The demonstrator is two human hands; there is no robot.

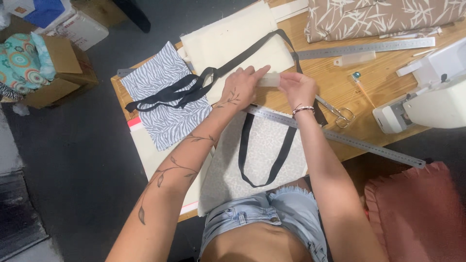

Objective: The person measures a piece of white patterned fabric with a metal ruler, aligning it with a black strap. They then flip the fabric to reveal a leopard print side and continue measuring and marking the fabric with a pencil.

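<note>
My left hand (243,86) and my right hand (297,88) meet over the wooden table (340,87), both pinching a small translucent white block (269,80) between their fingertips. Under my wrists lies a long steel ruler (359,144) running diagonally. Below it a pale patterned fabric bag (262,160) with a black strap loop (247,145) hangs over the table's near edge onto my lap. A cream fabric piece (228,36) lies beyond my hands, crossed by black webbing (194,87).
Zebra-print fabric (165,106) lies at the left. Scissors (340,114) sit right of my right hand. A second steel ruler (369,48), leaf-print fabric (388,14) and a white sewing machine (432,92) fill the right. Cardboard boxes (53,68) stand on the floor.
</note>
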